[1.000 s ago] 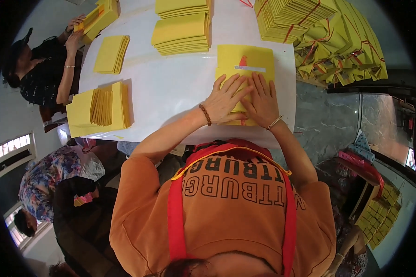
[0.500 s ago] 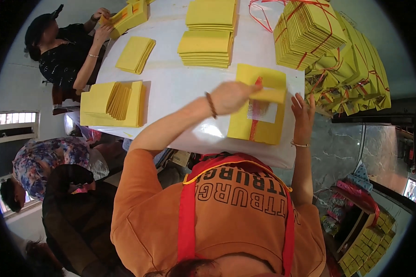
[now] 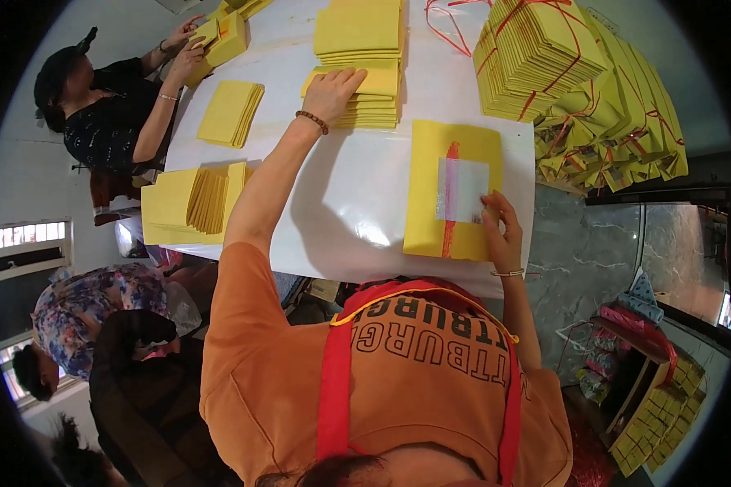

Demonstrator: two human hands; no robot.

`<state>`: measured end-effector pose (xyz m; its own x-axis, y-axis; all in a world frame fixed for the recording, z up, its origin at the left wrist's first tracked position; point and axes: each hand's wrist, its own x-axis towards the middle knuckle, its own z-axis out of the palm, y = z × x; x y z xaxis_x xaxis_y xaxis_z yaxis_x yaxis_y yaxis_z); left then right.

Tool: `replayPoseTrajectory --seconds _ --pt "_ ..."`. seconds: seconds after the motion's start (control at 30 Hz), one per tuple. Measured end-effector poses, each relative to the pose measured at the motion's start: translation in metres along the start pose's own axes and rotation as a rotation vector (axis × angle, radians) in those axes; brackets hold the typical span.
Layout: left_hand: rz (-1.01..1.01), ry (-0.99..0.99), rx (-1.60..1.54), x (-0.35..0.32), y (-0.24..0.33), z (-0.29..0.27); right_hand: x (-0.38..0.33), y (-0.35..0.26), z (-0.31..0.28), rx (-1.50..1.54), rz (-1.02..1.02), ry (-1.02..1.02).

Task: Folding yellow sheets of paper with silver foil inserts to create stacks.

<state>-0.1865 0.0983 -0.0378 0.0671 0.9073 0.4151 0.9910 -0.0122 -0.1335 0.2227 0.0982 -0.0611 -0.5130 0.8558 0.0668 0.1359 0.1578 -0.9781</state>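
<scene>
On the table in front of me lies a flat yellow paper piece [image 3: 426, 231] with a pale, shiny rectangular panel [image 3: 471, 191] and a red stripe down it. At its right edge is my right hand [image 3: 505, 231], fingers bent and apart, fingertips touching the panel's side. My left hand [image 3: 333, 99] reaches forward to a stack of folded yellow paper pieces [image 3: 374, 114]. Its fingers curl over the top folded piece, which sits shifted from those below; the thumb is hidden.
Another yellow stack [image 3: 357, 36] stands beyond. Red-tied bundles [image 3: 536, 61] fill the far right. At left lie a small pile [image 3: 229, 114] and a fanned pile [image 3: 193, 203]. A co-worker in a black cap [image 3: 110, 114] handles yellow pieces across the table's left side.
My left hand has moved from the yellow piece to the stack, left and away. My right hand has come in against the piece's right edge. The panel now shows fully.
</scene>
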Motion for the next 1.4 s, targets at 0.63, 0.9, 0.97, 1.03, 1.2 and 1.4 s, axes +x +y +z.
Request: replayPoseTrajectory --seconds 0.63,0.9,0.97,1.03,1.2,1.4 --pt "0.02 -0.167 0.019 -0.024 0.008 0.015 0.005 -0.007 -0.007 -0.347 -0.198 -0.065" --pt "0.105 -0.41 0.068 -0.004 -0.002 -0.01 0.007 -0.008 -0.01 -0.67 -0.352 -0.084" --pt "0.115 -0.4 0.068 -0.007 -0.001 -0.012 0.005 -0.001 -0.01 -0.631 -0.346 -0.081" --pt "0.098 -0.312 0.017 -0.005 0.005 -0.019 0.004 0.003 -0.01 -0.554 -0.37 -0.077" --pt "0.19 -0.05 -0.207 -0.016 0.077 -0.048 0.004 0.007 -0.008 -0.568 -0.373 -0.064" --pt "0.375 -0.229 -0.669 -0.073 0.193 -0.081 0.012 0.009 -0.006 -0.554 -0.389 -0.059"
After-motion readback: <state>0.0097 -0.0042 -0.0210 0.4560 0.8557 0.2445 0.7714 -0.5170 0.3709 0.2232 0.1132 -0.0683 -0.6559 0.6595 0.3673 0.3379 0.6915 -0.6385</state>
